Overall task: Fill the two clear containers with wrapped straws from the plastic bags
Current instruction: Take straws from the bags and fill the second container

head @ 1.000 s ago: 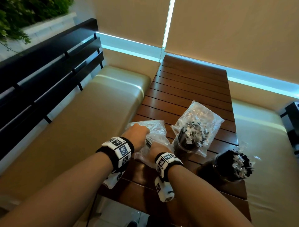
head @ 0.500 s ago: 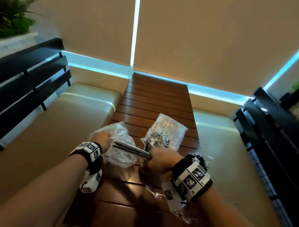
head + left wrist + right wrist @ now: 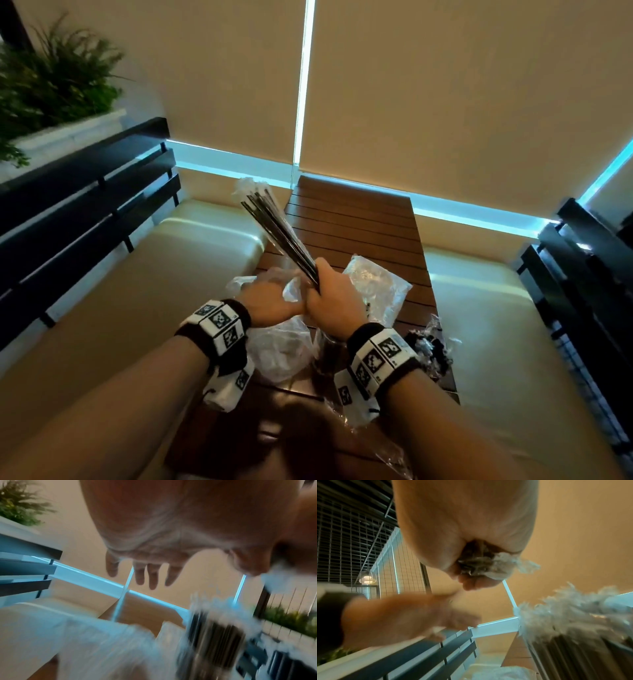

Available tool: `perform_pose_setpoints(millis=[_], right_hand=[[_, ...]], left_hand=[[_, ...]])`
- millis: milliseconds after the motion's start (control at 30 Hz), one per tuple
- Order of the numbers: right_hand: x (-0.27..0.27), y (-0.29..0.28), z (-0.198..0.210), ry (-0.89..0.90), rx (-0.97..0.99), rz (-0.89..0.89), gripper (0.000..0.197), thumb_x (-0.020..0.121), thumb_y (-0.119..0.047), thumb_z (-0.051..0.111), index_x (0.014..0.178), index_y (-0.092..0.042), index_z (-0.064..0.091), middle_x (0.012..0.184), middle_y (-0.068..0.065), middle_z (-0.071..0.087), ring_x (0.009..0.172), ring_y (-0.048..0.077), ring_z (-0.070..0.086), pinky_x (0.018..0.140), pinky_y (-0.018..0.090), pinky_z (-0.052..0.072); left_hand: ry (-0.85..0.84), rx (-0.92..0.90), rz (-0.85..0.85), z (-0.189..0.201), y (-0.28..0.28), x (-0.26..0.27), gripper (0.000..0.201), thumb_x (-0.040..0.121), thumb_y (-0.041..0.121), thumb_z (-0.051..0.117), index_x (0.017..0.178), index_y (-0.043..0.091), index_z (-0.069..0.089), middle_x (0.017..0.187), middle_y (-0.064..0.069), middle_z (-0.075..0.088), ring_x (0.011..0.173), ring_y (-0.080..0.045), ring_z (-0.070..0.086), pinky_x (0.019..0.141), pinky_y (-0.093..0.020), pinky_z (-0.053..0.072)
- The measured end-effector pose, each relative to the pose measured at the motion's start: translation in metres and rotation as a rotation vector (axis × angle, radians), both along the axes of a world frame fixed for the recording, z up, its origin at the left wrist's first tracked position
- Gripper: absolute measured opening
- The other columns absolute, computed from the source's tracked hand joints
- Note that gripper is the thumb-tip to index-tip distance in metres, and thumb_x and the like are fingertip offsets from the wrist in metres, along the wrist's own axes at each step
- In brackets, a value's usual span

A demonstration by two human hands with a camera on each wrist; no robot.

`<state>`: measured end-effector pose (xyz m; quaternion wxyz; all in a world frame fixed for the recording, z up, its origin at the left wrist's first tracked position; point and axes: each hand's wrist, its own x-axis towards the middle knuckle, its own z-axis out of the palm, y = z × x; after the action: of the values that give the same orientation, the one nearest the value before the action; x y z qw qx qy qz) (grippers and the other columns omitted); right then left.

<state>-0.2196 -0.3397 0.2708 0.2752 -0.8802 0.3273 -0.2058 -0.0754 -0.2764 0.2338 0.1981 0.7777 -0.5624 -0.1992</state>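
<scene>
We look down on the slatted wooden bench (image 3: 356, 219), which runs away from us toward the beige blinds (image 3: 462, 89), with a pale cushioned seat (image 3: 191, 246) on its left and another on its right. Black railings (image 3: 85, 192) stand behind the left seat, and a green plant (image 3: 51, 82) sits above them at far left.

On the near half of the bench lie the plastic bags: one crumpled bag (image 3: 281, 349) under our wrists on the left, and a second bag (image 3: 380, 291) lying flat just right of our hands. Near the right edge of the bench one clear container (image 3: 428, 353) stands packed with dark straws whose white wrapper ends stick up; the left wrist view shows a filled container (image 3: 216, 635) too, though blurred.

Our right hand (image 3: 330, 301) is raised over the middle of the bench with its fingers curled tight round the near end of a bundle of wrapped straws (image 3: 274, 233). The bundle tilts up and away to the left, fanning out, its far ends over the gap between bench and left seat. From the right wrist view the wrapper ends (image 3: 503, 568) poke out of the closed fist.

Our left hand (image 3: 270, 301) lies just left of the right one, touching it at the thumb side. Its fingers (image 3: 152, 574) hang straight and spread, holding nothing, above the left bag.
</scene>
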Motion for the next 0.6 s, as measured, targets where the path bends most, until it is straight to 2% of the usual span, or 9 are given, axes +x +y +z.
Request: perform_pose_setpoints(millis=[33, 100, 167, 233, 300, 367, 433, 500, 600], right_hand=[[0.005, 0.002, 0.001, -0.062, -0.005, -0.019, 0.005, 0.092, -0.027, 0.048, 0.092, -0.023, 0.045, 0.077, -0.004, 0.061, 0.069, 0.020, 0.060, 0.064, 0.044, 0.054], [0.013, 0.005, 0.006, -0.159, -0.052, -0.029, 0.008, 0.089, -0.022, 0.050, 0.091, -0.027, 0.045, 0.076, -0.007, 0.061, 0.067, 0.017, 0.060, 0.061, 0.041, 0.053], [0.020, 0.007, 0.012, -0.162, -0.124, 0.022, 0.018, 0.089, -0.019, 0.050, 0.102, -0.030, 0.045, 0.081, -0.007, 0.063, 0.071, 0.017, 0.062, 0.063, 0.040, 0.053], [0.023, 0.013, 0.011, -0.148, -0.148, 0.063, 0.033, 0.092, -0.019, 0.048, 0.122, -0.032, 0.041, 0.089, -0.004, 0.067, 0.077, 0.022, 0.066, 0.064, 0.041, 0.054], [0.026, 0.020, 0.004, -0.161, -0.137, 0.057, 0.038, 0.097, -0.022, 0.045, 0.133, -0.031, 0.034, 0.091, -0.001, 0.067, 0.077, 0.024, 0.067, 0.059, 0.038, 0.051], [0.026, 0.023, 0.004, -0.175, -0.138, 0.072, 0.038, 0.096, -0.026, 0.049, 0.132, -0.025, 0.036, 0.091, -0.001, 0.065, 0.075, 0.023, 0.065, 0.059, 0.037, 0.050], [0.022, 0.020, 0.013, -0.096, -0.202, 0.157, 0.044, 0.087, -0.037, 0.059, 0.127, -0.024, 0.045, 0.104, -0.004, 0.061, 0.085, 0.020, 0.062, 0.068, 0.041, 0.053], [0.014, 0.014, 0.028, -0.051, -0.243, 0.194, 0.040, 0.083, -0.047, 0.061, 0.117, -0.026, 0.058, 0.114, -0.009, 0.055, 0.098, 0.013, 0.057, 0.082, 0.041, 0.052], [-0.003, 0.008, 0.065, -0.428, -0.165, 0.068, 0.016, 0.088, -0.038, 0.057, 0.097, -0.029, 0.066, 0.104, -0.009, 0.058, 0.097, 0.005, 0.056, 0.084, 0.030, 0.049]], left_hand=[[0.153, -0.126, -0.017, 0.016, 0.003, 0.000, 0.033, 0.077, 0.059, 0.064, 0.106, 0.047, 0.053, 0.126, 0.013, 0.053, 0.121, -0.013, 0.049, 0.100, -0.040, 0.041], [0.601, -0.264, -0.037, 0.039, 0.010, -0.005, 0.036, 0.073, 0.019, 0.065, 0.104, 0.036, 0.060, 0.117, -0.003, 0.061, 0.114, -0.021, 0.056, 0.095, -0.040, 0.048], [0.963, -0.405, 0.019, 0.058, 0.018, -0.010, 0.043, 0.063, 0.008, 0.056, 0.105, 0.009, 0.063, 0.106, -0.016, 0.065, 0.102, -0.030, 0.061, 0.093, -0.048, 0.050], [1.104, -0.484, 0.073, 0.073, 0.017, -0.015, 0.041, 0.071, 0.014, 0.061, 0.109, -0.001, 0.061, 0.109, -0.012, 0.069, 0.103, -0.025, 0.065, 0.092, -0.043, 0.051], [1.124, -0.527, 0.176, 0.084, 0.011, -0.023, 0.041, 0.084, 0.028, 0.069, 0.109, -0.003, 0.060, 0.105, -0.008, 0.073, 0.101, -0.019, 0.068, 0.091, -0.042, 0.051], [1.102, -0.594, 0.333, 0.090, 0.002, -0.029, 0.036, 0.086, 0.039, 0.071, 0.093, 0.005, 0.060, 0.084, -0.006, 0.074, 0.092, -0.019, 0.072, 0.090, -0.043, 0.052], [1.015, -0.646, 0.444, 0.090, -0.002, -0.030, 0.035, 0.084, 0.046, 0.071, 0.079, 0.014, 0.056, 0.062, 0.002, 0.068, 0.081, -0.020, 0.072, 0.086, -0.043, 0.055], [0.805, -0.659, 0.482, 0.088, -0.001, -0.023, 0.040, 0.081, 0.053, 0.070, 0.067, 0.017, 0.058, 0.055, 0.005, 0.061, 0.067, -0.019, 0.066, 0.077, -0.041, 0.057], [0.498, -0.625, 0.490, 0.086, 0.004, -0.014, 0.042, 0.080, 0.055, 0.068, 0.067, 0.015, 0.064, 0.061, 0.001, 0.063, 0.060, -0.020, 0.059, 0.061, -0.035, 0.053]])
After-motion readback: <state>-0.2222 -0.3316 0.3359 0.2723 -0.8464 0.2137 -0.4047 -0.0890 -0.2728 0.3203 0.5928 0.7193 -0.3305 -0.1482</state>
